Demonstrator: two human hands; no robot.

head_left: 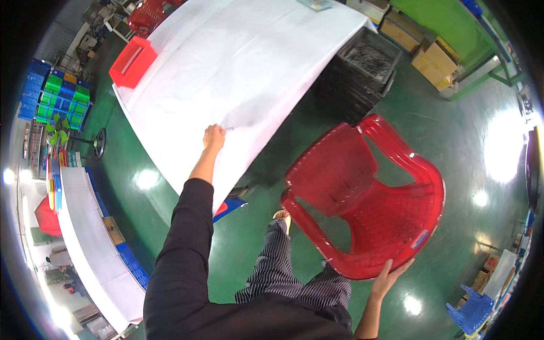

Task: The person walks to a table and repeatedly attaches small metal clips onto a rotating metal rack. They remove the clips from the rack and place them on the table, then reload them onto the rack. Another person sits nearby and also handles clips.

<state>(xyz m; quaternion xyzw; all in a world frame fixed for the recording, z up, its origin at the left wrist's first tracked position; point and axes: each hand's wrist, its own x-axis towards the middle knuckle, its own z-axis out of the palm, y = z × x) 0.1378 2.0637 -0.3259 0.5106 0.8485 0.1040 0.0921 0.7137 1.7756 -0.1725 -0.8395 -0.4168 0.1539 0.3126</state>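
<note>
- Head view: the red chair (373,211) is on the green floor (235,249) at the person's right, beside the white-covered bench (192,76); its legs are hidden.
- Right hand (391,279) touches the backrest rim, its grip spread with thumb and fingers apart; whether they close round the rim cannot be told.
- Left hand (213,137) is over the bench, fingertips drawn together beside a small thin piece (229,128); whether that grip pinches it cannot be told.
- With one hand at one spot on the rim, a pull could well twist the chair.
- One armrest's front end looks very near the stacked black crates (358,82); a forward push or a swing could knock them and spill the small dark contents on top.
- The person's foot (282,216) is near the other armrest, so a sideways turn might catch it.
- The thin piece, faint against white, could be brushed away and lost.
- The chair's front points up-left in the picture, toward bench and crates; its long axis runs from there to the backrest, lower right.
</note>
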